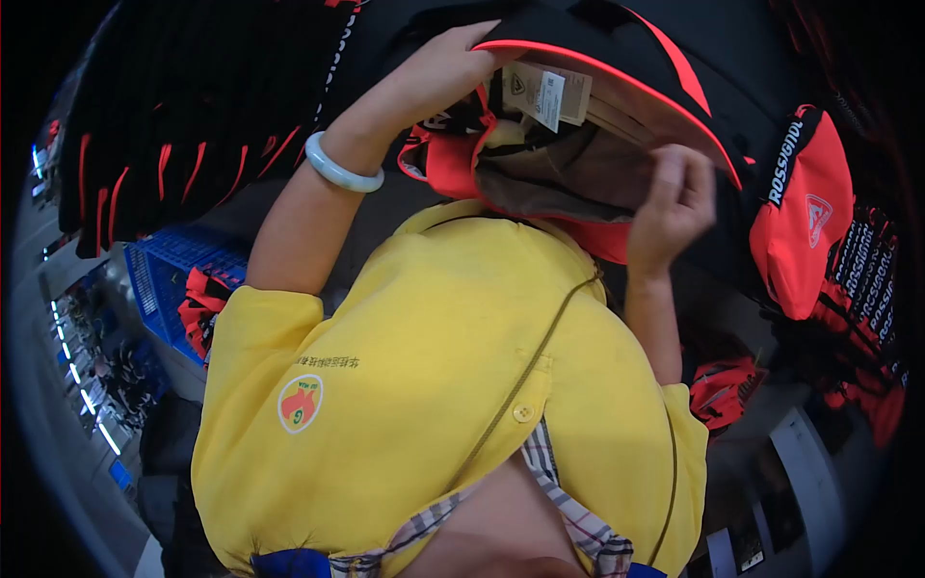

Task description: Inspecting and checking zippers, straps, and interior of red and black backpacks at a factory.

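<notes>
In front of me lies a black and red bag (568, 183), its mouth spread wide and its grey lining showing. A red-edged black flap (617, 72) arches over the opening. White and beige paper tags (551, 98) hang inside under this flap. My left hand (458, 65), below a pale bangle (339, 166), grips the flap's left end; its fingertips are hidden behind the fabric. At the right side of the opening, my right hand (674, 204) is closed with curled fingers, slightly blurred. What it pinches, if anything, is hidden.
A stack of black bags with red trim (183, 144) rises at the left. Below it stands a blue plastic crate (173, 279) with red and black items. To the right are a red pouch-like piece (805, 212) and more red and black bags (862, 318).
</notes>
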Tool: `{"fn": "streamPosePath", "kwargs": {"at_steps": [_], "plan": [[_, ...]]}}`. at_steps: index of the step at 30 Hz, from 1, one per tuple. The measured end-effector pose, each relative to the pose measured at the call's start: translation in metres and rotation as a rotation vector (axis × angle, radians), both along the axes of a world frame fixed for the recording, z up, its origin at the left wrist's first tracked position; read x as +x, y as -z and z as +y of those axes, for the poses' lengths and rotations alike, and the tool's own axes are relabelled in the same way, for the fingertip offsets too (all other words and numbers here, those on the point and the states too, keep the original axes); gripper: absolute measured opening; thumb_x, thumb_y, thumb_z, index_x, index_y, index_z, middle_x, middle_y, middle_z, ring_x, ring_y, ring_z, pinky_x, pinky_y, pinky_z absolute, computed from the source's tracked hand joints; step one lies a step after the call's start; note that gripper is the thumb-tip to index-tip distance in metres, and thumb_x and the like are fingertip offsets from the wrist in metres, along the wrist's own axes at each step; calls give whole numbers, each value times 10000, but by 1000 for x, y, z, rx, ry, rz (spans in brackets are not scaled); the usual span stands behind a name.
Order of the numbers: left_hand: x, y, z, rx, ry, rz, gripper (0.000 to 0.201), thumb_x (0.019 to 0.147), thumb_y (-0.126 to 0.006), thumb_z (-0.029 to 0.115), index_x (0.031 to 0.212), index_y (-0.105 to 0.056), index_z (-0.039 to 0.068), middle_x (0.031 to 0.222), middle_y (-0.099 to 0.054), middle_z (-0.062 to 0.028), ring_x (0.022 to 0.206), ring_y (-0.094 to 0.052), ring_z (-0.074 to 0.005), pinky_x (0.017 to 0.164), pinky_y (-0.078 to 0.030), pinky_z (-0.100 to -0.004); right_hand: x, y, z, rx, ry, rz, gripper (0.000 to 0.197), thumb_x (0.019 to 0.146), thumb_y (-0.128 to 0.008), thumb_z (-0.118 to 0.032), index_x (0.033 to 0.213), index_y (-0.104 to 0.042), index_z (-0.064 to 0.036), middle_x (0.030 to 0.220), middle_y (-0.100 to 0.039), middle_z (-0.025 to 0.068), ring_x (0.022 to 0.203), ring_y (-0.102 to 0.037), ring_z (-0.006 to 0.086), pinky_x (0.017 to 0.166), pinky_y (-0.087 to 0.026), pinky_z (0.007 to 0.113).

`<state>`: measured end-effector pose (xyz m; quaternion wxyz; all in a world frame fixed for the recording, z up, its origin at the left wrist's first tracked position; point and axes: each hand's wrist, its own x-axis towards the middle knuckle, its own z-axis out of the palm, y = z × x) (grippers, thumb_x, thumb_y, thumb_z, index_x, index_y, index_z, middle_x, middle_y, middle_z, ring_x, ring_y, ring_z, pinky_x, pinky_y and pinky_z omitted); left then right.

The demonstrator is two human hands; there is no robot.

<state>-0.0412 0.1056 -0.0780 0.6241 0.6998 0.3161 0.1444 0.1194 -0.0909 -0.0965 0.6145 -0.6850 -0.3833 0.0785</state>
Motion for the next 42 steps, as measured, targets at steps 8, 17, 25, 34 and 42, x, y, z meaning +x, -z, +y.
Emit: {"fn": "streamPosePath", "kwargs": {"at_steps": [8,17,25,34,42], "plan": [[21,-28,41,366,234,-58,352,818,-734,183,1115,-630,26,970,-685,-68,871,-620,-121,791,-490,-279,164,-39,27,-601,-403,-383,280,837,-599,-185,1062,-634,-22,956,-663,166,931,-650,282,801,-477,332],[77,-222,13,1028,-302,-322,326,814,-687,116,1108,-616,-3,1045,-632,-157,970,-610,-238,840,-484,-328,191,-199,87,-392,-394,54,296,953,-569,-276,1068,-664,-21,905,-683,9,777,-625,61,695,-502,227],[58,-231,-50,1322,424,-3,426,810,-673,387,1044,-633,33,889,-668,-147,779,-651,-301,662,-509,-386,129,-223,85,204,-242,625,236,933,-574,-182,1057,-617,14,1003,-658,66,934,-628,184,845,-513,337],[1,-145,-33,1038,417,-104,404,686,-814,231,901,-571,-9,758,-561,-119,756,-575,-320,668,-489,-343,9,-170,19,388,-135,1084,152,936,-523,-94,1069,-532,-21,930,-640,71,768,-653,183,691,-549,317],[-12,-102,-11,58,500,-124,291,898,-659,226,736,-577,-3,659,-420,70,623,-366,-19,538,-311,-212,0,-172,-7,-146,-288,-644,308,777,-711,-125,1048,-619,-11,1112,-627,125,1036,-576,301,917,-431,369]]}}
